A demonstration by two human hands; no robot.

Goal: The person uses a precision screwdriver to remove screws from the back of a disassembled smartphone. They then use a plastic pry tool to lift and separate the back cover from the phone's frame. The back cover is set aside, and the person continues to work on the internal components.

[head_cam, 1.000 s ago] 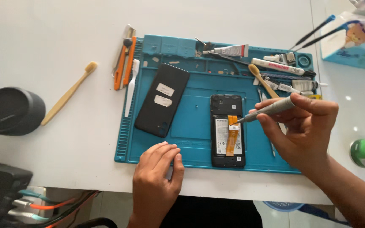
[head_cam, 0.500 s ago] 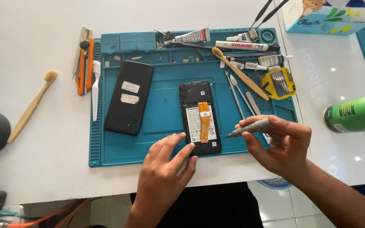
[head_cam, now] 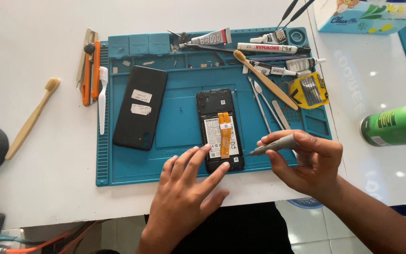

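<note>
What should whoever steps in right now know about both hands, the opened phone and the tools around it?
Left hand: empty, fingertips pressing the lower end of the opened phone to steady it.
Right hand: gripping a grey screwdriver, tip at the phone's lower right edge.
Phone lies face down mid blue mat, battery and orange flex cable exposed.
Done: back cover is off, lying left of the phone.
Left: battery and boards are not yet out.
Spare picks and spudgers sit right of the phone.

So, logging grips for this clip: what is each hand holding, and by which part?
Right hand: slim grey screwdriver, by its handle. Left hand: holds nothing, fingertips resting on the opened black phone.
</note>
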